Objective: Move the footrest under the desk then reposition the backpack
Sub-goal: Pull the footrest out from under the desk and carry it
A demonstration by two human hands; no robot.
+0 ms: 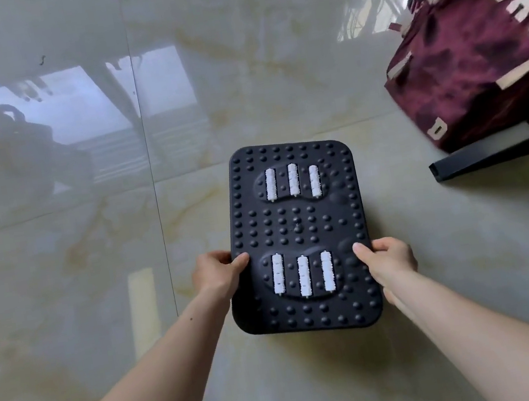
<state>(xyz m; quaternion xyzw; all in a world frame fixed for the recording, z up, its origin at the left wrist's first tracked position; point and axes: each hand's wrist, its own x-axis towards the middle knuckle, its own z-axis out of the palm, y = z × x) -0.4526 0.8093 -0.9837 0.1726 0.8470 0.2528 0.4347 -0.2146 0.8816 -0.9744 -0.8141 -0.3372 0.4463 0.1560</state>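
Note:
The footrest [298,226] is a black studded board with two sets of white rollers, seen from above at the centre of the view over the tiled floor. My left hand [215,272] grips its left edge, thumb on top. On the opposite edge my right hand [388,258] holds it the same way. The backpack [481,48], maroon with pale block letters, stands at the upper right, apart from the footrest.
A dark metal bar [491,155], apparently a desk foot, lies on the floor beneath the backpack at the right. Glossy beige marble tiles [59,267] cover the floor and reflect a window and furniture at the upper left.

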